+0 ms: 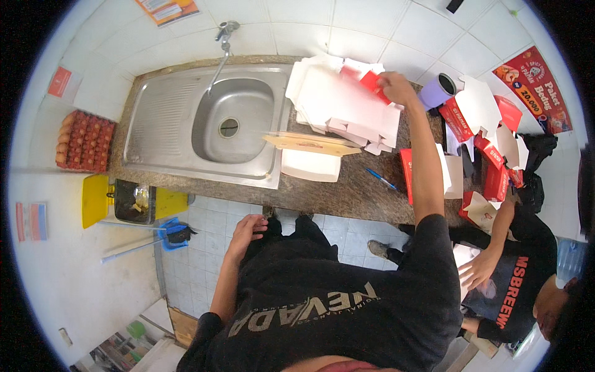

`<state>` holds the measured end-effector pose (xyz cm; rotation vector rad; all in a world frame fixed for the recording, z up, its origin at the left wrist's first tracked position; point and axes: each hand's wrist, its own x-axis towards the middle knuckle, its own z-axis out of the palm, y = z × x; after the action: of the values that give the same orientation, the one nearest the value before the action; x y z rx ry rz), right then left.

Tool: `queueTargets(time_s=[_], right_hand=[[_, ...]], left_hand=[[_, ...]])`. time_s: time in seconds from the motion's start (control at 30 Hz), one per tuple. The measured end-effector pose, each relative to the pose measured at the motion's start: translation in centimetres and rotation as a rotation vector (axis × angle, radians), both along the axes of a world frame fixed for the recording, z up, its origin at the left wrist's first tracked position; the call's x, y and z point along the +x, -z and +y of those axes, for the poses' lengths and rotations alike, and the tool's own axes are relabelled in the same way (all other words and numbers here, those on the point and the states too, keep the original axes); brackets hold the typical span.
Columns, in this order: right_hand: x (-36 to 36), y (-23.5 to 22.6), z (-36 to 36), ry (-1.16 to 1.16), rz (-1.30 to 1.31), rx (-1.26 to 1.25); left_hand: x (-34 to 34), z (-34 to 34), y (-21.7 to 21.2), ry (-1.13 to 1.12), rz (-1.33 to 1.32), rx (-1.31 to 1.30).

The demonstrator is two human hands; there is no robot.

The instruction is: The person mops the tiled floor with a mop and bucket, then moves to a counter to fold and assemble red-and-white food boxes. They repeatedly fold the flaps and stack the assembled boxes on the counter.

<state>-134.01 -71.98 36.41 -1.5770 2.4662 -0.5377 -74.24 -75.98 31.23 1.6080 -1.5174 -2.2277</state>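
Observation:
My right hand [398,88] reaches to the back of the counter. Its fingers are closed on the red edge of a flat carton [374,82] at the top of a stack of white, unfolded cartons [322,93]. Beside my hip hangs my left hand [249,229], with nothing in it and its fingers loosely apart. In front of the stack, a yellowish flat board [313,143] stands tilted over an open white paper tray [311,166]. A blue pen [380,178] lies to the right of the tray.
A steel sink [273,170] fills the counter's left side. A purple tumbler [437,92] and several folded red-and-white boxes [457,121] stand at the right. A co-worker's hand [477,270] is at the lower right. Egg trays [85,142] and a yellow bin [95,199] are at the left.

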Motion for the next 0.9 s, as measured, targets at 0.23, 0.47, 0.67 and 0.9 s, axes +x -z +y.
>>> queueTargets(time_s=[0.23, 0.47, 0.67, 0.9], right_hand=[[18.6, -11.8, 1.2, 0.082, 0.408, -0.406], [46.1, -9.4, 2.2, -0.725, -0.130, 0.153], [56.9, -3.5, -0.7, -1.024, -0.399, 0.232], [61.4, -4.2, -4.2, -1.079, -0.334, 0.541]], left_hand=[[-2.1, -0.2, -3.5, 0.334, 0.203, -0.421], [3.3, -0.4, -19.6, 0.768, 0.843, -0.565], [14.5, -3.6, -14.7, 0.631, 0.263, -0.949], [23.2, -5.2, -7.5, 0.637, 0.230, -0.647]])
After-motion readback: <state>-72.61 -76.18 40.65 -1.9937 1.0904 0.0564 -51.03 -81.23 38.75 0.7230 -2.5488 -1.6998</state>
